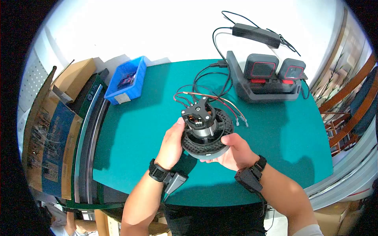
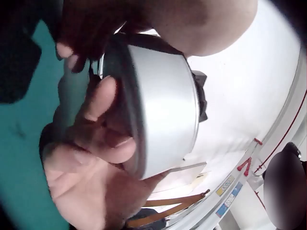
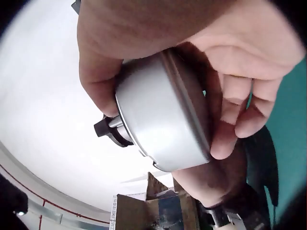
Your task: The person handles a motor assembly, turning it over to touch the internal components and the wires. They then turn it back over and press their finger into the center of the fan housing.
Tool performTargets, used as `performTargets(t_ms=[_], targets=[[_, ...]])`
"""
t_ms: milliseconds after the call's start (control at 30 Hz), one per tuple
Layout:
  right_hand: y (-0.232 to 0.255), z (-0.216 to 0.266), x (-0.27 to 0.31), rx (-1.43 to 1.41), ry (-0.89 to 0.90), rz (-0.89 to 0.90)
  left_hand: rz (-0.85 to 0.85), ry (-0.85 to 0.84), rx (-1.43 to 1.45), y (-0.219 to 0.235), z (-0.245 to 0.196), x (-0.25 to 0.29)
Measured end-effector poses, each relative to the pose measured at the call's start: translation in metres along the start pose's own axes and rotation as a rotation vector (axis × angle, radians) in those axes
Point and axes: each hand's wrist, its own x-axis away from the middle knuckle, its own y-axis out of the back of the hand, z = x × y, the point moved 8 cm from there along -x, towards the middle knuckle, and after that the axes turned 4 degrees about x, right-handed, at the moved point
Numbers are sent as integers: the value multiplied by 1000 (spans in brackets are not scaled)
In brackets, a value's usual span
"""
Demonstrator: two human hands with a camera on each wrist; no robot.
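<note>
A round motor assembly (image 1: 207,132) is held up in both hands over the green mat, motor side facing up. It has a black perforated ring on top and a smooth silver housing (image 2: 165,105) below. My left hand (image 1: 172,144) grips its left side, thumb upright along the edge. From the right, my right hand (image 1: 239,152) holds it with the thumb on the rim and fingers curled beneath. In the right wrist view these fingers (image 3: 225,139) lie against its underside. Loose wires (image 1: 226,103) with metal terminals trail from the motor.
At the back right stands a dark grey dock (image 1: 267,96) with two red-trimmed blocks, beside a black power adapter (image 1: 256,35) and its cable. A blue bin (image 1: 124,96) with small parts sits back left. Cardboard boxes (image 1: 51,145) line the left edge; a wooden chair (image 1: 346,102) is at right.
</note>
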Motion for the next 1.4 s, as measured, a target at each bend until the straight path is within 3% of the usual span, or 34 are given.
performTargets(t_ms=[233,467,567,633,700,767,1400], targets=[[0,5,2,95,-16,-59,12,-144,2,-1,-4,3],[-1,9,7,160,40,-125,-101,-195,-48,2,-20,12],[-2,7,4,77,63,-84,-67,-216,12,4,-23,10],[-5,11,-1,-158,104,-140,-81,-216,-2,8,-18,9],[-9,14,0,-157,120,-113,-42,-293,-50,5,-23,10],[-7,17,2,-67,152,-214,-12,-296,-29,3,-25,11],[-1,17,-1,-197,156,-103,103,-297,13,-12,-34,17]])
